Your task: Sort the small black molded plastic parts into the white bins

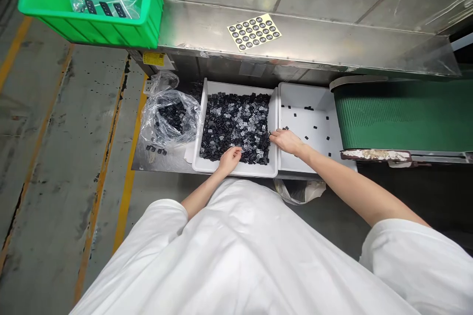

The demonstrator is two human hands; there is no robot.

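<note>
Judging by how it's all spread, this looks far from finished: black pieces (236,120) are heaped in the left tray (254,171), and only a few lie scattered in the right tray (305,123). Left hand (230,160) sits at the heap's near edge, grip curled narrow. Right hand (286,141) is bunched up where the trays meet; can't tell if either's pinching anything. Pieces are flat, squarish, some shiny. Trays are smooth white, bag (191,115) clear and crinkly, belt (402,118) green, partly ribbed.
</note>
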